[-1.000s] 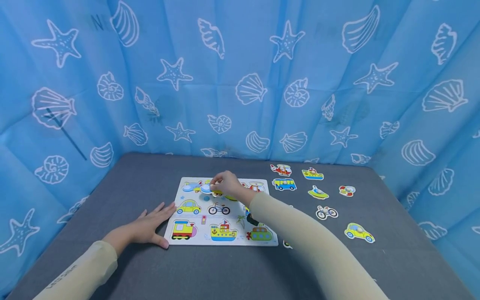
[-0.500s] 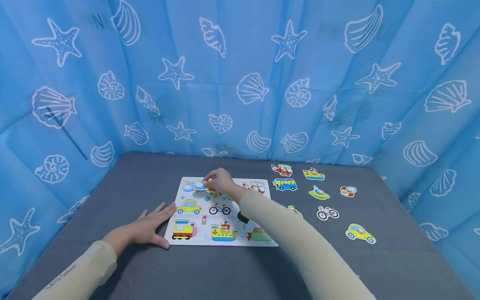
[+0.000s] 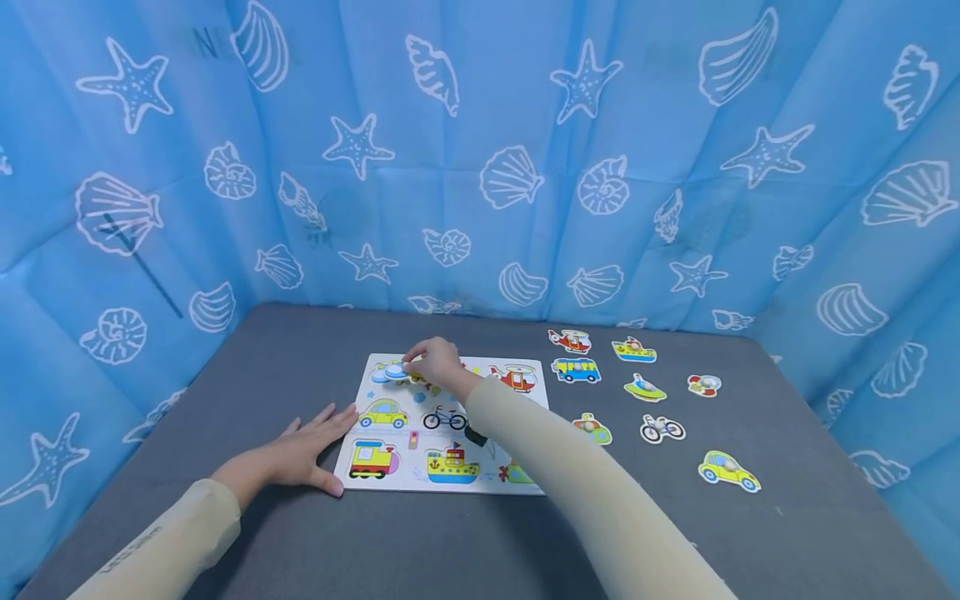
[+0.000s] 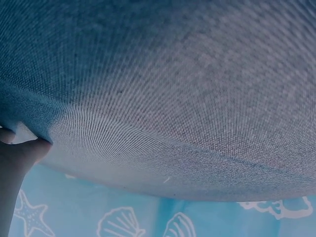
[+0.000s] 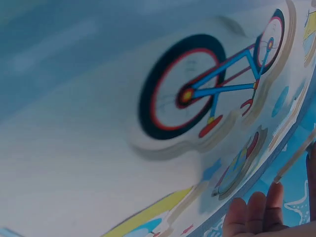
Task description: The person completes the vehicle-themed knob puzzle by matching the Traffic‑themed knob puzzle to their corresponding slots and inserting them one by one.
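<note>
Right hand point(image 3: 433, 360) pinched a pale blue piece point(image 3: 395, 372) by its edge and held it over the far-left corner of the board point(image 3: 450, 483) — just above the slot printed there, or touching it; the head view could not settle which. The right wrist view showed only fingertips point(image 5: 256, 215) curled beside a thin edge of the piece, with the bicycle recess point(image 5: 212, 91) of the board blurred close below. Left hand point(image 3: 303, 454) lay flat on the grey table point(image 3: 300, 550), fingers straight and spread, its thumb and first fingers against the board's near-left edge, seemingly bracing it; the left wrist view gave little more than cloth and the thumb point(image 4: 19, 153).

As a judgement, the work was barely begun. Every slot on the board that could be seen looked like a flat printed picture rather than a seated piece — the car, the bicycle, the train, the ship — so the blue piece would be the first to go in, and it was not yet plainly seated.

Left to place were the loose pieces on the table to the right of the board, well apart from it: a helicopter point(image 3: 569, 340), a bus point(image 3: 576, 370), a boat point(image 3: 633, 350), a green craft point(image 3: 644, 387), a small round one point(image 3: 703, 384), a bicycle point(image 3: 663, 428), a yellow car point(image 3: 728, 470), and one more point(image 3: 593, 427) just beside the forearm. Whether others lay hidden under the right sleeve point(image 3: 585, 492) could not be told.
</note>
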A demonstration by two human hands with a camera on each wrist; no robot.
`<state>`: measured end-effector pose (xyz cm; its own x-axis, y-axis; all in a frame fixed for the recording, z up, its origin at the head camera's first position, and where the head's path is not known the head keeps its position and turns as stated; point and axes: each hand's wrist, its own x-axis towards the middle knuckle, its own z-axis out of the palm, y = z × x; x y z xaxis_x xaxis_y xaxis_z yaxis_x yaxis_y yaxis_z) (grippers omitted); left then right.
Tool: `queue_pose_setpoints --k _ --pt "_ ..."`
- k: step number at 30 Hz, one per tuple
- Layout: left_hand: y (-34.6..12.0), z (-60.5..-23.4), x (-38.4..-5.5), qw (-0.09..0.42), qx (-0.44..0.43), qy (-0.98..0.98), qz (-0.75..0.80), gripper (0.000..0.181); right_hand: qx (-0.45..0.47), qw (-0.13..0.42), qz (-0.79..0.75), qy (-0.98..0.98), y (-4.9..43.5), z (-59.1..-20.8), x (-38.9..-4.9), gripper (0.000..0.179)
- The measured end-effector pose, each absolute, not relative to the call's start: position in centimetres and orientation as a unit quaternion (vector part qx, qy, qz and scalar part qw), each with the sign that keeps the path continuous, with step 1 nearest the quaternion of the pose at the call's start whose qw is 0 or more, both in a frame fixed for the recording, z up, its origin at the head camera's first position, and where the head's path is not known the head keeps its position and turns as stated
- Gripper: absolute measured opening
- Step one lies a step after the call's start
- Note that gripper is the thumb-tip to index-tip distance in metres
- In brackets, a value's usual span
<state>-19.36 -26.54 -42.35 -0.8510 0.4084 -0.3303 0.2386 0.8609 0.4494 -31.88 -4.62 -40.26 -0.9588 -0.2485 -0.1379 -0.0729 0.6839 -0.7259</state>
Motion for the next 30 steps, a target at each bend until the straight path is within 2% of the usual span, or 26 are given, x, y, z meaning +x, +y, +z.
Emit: queue_pose_setpoints --k 7,30 --pt "-26.6 -42.4 -19.6 0.223 0.171 0.939 0.199 0.119 -0.073 0.110 -0.370 0.920 -5.2 -40.8 -32.5 0.012" --pt "-26.5 -42.5 -19.3 0.209 0.163 0.944 0.199 0.112 -0.066 0.140 -0.357 0.921 -7.8 -40.8 -32.7 0.009"
